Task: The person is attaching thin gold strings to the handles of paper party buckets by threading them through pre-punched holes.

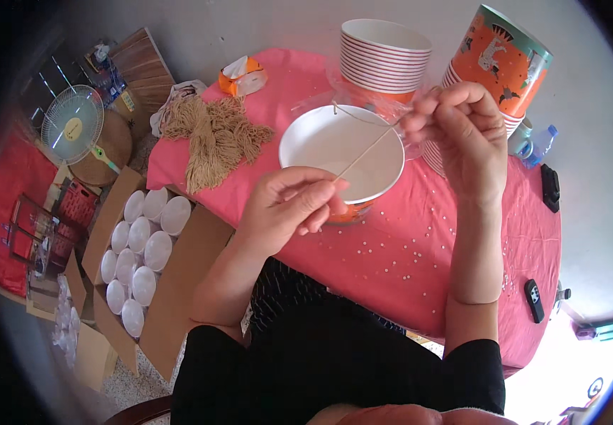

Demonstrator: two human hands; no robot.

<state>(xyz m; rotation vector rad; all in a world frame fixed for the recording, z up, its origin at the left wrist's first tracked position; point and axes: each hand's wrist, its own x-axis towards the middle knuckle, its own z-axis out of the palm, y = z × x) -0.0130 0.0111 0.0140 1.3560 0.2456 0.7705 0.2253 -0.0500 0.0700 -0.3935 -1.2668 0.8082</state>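
Observation:
A large white-lined paper bucket [306, 131] stands upright in front of me, its outside mostly hidden. A thin tan cord [367, 154] is fastened at the bucket's far rim and runs to my right hand [466, 127], which pinches it above the right side of the rim. From there the cord stretches tight to my left hand [296, 205], closed on it at the near left rim. A bundle of similar tan cords [218, 138] lies to the left of the bucket.
Behind stand a stack of paper buckets [384, 60] and a taller orange-and-green stack [501, 60]. White dots are strewn over the pink tablecloth [406, 262]. A black remote [534, 301] lies at the right. On the left, a cardboard box [186, 269] holds several white cups [138, 234].

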